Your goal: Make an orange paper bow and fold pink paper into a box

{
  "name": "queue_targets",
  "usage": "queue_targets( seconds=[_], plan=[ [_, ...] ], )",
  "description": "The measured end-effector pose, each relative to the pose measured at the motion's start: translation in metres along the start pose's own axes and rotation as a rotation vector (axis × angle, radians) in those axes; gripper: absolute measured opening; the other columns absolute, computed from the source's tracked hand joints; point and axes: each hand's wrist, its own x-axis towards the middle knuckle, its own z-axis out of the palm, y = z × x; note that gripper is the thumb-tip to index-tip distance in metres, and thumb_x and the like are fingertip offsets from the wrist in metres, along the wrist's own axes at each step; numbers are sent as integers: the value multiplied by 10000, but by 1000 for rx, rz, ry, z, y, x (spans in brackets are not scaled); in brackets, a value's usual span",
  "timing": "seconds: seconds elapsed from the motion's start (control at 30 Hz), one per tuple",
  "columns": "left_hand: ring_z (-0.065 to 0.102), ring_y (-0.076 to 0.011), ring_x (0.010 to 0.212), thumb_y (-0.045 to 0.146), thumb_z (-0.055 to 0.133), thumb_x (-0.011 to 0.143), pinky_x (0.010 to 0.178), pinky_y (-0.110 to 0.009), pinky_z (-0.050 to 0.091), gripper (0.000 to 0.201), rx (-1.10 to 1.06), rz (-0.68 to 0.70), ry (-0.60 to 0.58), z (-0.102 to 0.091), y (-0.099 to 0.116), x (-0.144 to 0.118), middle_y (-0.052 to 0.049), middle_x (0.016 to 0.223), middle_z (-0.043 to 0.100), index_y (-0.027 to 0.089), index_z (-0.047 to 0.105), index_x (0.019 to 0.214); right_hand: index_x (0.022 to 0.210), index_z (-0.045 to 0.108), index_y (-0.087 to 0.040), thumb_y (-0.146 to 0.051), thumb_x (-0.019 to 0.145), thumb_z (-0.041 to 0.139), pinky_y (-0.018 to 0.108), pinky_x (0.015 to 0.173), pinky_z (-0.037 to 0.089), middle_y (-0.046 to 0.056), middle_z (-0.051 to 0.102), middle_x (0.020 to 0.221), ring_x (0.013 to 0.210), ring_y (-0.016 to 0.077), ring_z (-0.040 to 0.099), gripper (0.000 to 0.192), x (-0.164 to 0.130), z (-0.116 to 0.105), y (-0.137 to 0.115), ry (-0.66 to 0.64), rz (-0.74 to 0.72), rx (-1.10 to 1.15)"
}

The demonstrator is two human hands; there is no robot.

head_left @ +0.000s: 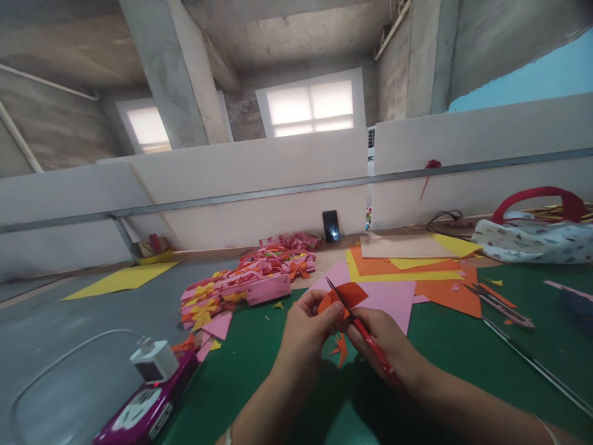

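Note:
My left hand (308,324) pinches a folded piece of orange paper (353,293) between thumb and fingers. In my right hand (386,337) is a pair of red-handled scissors (365,330), its dark pointed blades lying across the orange paper. My right fingertips also come close to the paper's lower edge; whether they touch it I cannot tell. Just below the hands is an orange paper cut-out with pointed petals (340,350). Beyond them, a pink paper sheet (391,296) lies on the green mat (445,346).
At left are a heap of pink, orange and yellow folded paper (269,288) and a purple power strip (152,402) with a white charger (155,361). A phone (331,226) leans on the partition. On the right lie snips (503,306), a metal rod (537,361) and a patterned bag (532,241).

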Motion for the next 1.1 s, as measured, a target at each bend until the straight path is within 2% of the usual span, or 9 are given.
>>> queue_targets(
  seconds=[0.37,0.53,0.7,0.9,1.1],
  plan=[
    [525,-59,486,236,771,555,503,-163,382,279,22,3,12,0,0,0,20,582,606,153,554,711,630,506,-161,-160,736,462,199,511,310,-33,467,570,544,102,408,115,0,0,1,12,-22,-28],
    [541,-70,509,263,778,545,499,-171,383,302,6,-7,-16,-1,1,0,5,630,622,152,576,741,649,539,-153,-135,724,450,198,528,329,-25,504,597,558,102,429,117,0,-3,0,13,-17,-10],
    [549,-88,554,321,784,523,487,-176,366,364,-5,-64,-48,-3,4,0,-22,698,625,142,622,796,695,561,-145,-209,758,468,202,503,322,-19,503,600,546,103,416,129,-1,-10,-7,-7,-2,0],
    [454,-54,478,317,753,543,476,-165,323,269,103,-98,-73,-6,6,0,8,558,567,137,652,715,606,487,-169,-211,768,437,198,439,254,-48,406,501,469,83,353,174,-1,-8,-3,-10,29,52],
    [418,-59,470,337,742,542,452,-165,275,266,158,-88,-81,-7,3,2,9,520,534,128,644,673,577,501,-165,-215,770,438,205,513,315,-16,510,594,555,101,425,209,-3,-10,-4,-12,-6,61]
  ],
)
